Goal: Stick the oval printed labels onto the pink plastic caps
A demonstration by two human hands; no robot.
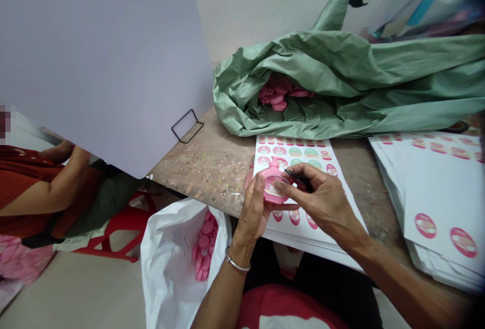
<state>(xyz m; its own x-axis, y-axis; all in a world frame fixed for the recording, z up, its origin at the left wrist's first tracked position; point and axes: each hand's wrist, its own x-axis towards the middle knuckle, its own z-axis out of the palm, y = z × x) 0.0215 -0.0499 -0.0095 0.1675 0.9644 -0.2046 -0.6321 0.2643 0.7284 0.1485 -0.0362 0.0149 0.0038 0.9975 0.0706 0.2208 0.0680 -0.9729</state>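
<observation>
My left hand (254,205) holds a pink bottle-shaped plastic piece (275,190) above the table's front edge. A round sticker shows on the face of the piece. My right hand (322,195) has its thumb on that sticker, and its fingers are closed on a small black tool (299,179), partly hidden by the fingers. Under both hands lies a stack of sticker sheets (341,228) with rows of pink and green round labels.
A green sack (341,61) with pink pieces (278,94) lies at the back. More sheets (439,192) are stacked at the right. A white bag (162,253) of pink pieces stands below the table (197,167). Another person (64,187) sits left, beyond a pale panel (113,56).
</observation>
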